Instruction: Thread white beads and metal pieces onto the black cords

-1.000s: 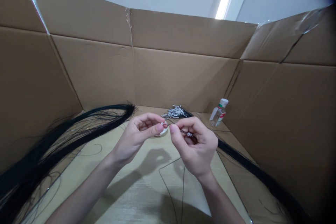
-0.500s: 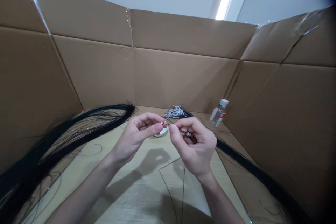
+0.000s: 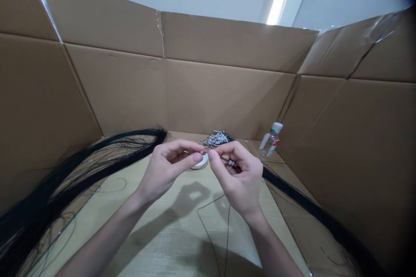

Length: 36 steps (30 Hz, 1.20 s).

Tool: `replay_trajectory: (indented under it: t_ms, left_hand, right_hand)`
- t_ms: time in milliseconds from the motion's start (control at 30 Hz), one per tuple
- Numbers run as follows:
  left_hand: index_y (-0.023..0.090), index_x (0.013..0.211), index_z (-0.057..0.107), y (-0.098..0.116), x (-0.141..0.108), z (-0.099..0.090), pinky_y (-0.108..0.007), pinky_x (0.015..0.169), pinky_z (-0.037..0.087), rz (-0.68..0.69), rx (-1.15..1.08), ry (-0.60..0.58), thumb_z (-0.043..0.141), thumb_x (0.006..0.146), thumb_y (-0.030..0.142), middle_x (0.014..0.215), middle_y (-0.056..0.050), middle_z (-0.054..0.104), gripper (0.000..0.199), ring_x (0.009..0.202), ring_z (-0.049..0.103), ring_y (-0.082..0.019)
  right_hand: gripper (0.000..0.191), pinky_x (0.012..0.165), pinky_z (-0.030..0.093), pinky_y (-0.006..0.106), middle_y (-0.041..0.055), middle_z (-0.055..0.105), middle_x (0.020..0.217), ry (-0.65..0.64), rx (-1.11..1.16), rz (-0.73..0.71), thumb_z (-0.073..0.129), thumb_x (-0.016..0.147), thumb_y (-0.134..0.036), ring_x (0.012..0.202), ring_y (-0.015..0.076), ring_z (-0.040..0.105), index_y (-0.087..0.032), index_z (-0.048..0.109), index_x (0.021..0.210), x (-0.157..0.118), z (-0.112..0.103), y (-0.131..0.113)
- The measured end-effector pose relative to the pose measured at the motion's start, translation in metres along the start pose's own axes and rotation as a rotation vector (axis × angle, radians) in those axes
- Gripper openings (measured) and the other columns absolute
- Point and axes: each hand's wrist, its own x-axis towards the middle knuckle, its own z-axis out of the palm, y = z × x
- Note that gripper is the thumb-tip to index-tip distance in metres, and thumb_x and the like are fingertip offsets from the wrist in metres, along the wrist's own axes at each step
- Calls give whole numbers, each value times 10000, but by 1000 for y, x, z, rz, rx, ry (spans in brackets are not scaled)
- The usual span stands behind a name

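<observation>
My left hand [image 3: 172, 162] pinches a tiny pale bead [image 3: 203, 152] between thumb and forefinger. The fingers of my right hand [image 3: 238, 173] are closed on a thin dark cord [image 3: 224, 159], its tip close to the bead. Several small silvery-white beads [image 3: 232, 162] sit on that cord inside the right hand's curl. Whether the tip has entered the bead is too small to tell. Both fingertip pairs nearly touch. Below the right hand, two strands of dark cord [image 3: 208, 229] hang or lie over the pale work surface [image 3: 162, 242]. Behind the fingers stands a round white dish [image 3: 201, 162], partly hidden.
Long black cord bundles lie at the left [image 3: 130, 156] and right [image 3: 302, 194]. A heap of cords with beaded ends [image 3: 217, 138] rests at the back. A clear white-capped bottle [image 3: 270, 140] stands back right. Cardboard walls [image 3: 227, 95] enclose the area.
My right hand has moved slightly left, bringing its fingertips and the cord nearer to the bead. The left hand has barely moved.
</observation>
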Motion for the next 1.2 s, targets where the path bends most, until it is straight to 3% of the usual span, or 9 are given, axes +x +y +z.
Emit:
replay_trajectory:
  t_ms: [233, 500, 667, 867, 1200]
  left_hand:
    - [319, 1031, 852, -6, -3, -1, -126, 802, 591, 13, -24, -24, 832, 894, 306, 1007, 6, 833, 140, 908, 762, -108]
    - [251, 954, 825, -9, -2, 4, -110, 750, 573, -27, -69, 68, 854, 873, 262, 903, 16, 820, 87, 827, 745, -81]
    - [242, 1126, 671, -8, -2, 5, -125, 726, 581, -53, -204, 79, 877, 848, 202, 873, 44, 820, 349, 783, 759, -79]
    - [221, 1095, 589, -8, -3, 7, -138, 728, 590, -2, -209, 84, 863, 865, 193, 882, 42, 829, 359, 795, 772, -87]
    - [223, 1088, 560, -10, -7, 10, -143, 768, 593, 0, -189, 67, 847, 882, 182, 907, 38, 833, 356, 814, 766, -78]
  right_hand:
    - [155, 490, 364, 191, -52, 627, 660, 13, -10, 1, 715, 947, -186, 541, 66, 495, -201, 673, 798, 0, 0, 3]
    - [148, 481, 372, 205, -19, 682, 695, -29, 51, 69, 720, 950, -232, 551, 83, 535, -194, 693, 810, 1, 0, 4]
    - [197, 461, 343, 197, -42, 591, 615, -69, 129, 101, 728, 954, -289, 516, 72, 481, -184, 681, 794, 3, -1, 1]
    - [204, 457, 317, 203, -59, 525, 575, -96, 208, 119, 707, 953, -271, 495, 67, 428, -178, 669, 776, 6, -1, -2]
    - [278, 446, 277, 202, -72, 412, 562, -97, 262, 102, 649, 919, -248, 496, 69, 330, -193, 522, 678, 4, -4, -1]
